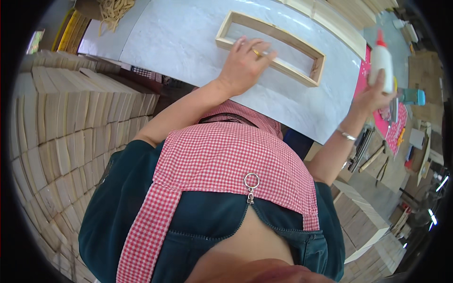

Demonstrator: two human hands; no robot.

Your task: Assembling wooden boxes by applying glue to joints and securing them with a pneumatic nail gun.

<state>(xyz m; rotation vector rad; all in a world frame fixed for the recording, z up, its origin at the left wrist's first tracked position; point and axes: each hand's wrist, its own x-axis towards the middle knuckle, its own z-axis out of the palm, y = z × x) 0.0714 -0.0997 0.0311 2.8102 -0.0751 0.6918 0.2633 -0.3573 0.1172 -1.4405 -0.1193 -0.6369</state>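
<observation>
On the white marbled tabletop [179, 42] lies a long rectangular wooden frame [295, 71], its inside showing the table surface. My left hand [244, 65], with a gold ring on one finger, is over the frame's near long side toward its left end. Its fingers are spread and reach across that board; whether they press on it I cannot tell. Off the table's right edge, my right hand [373, 96] is closed round a white squeeze bottle [381, 61] with a red pointed tip. The bottle stands upright in the grip, tip away from me.
Stacks of pale wooden pieces [71, 108] rise on my left. More wooden boards [330, 23] lie along the table's far right. A tan bundle of strips [113, 12] sits far left. To the right are a red patterned cloth [396, 127], a teal container [414, 96] and tools.
</observation>
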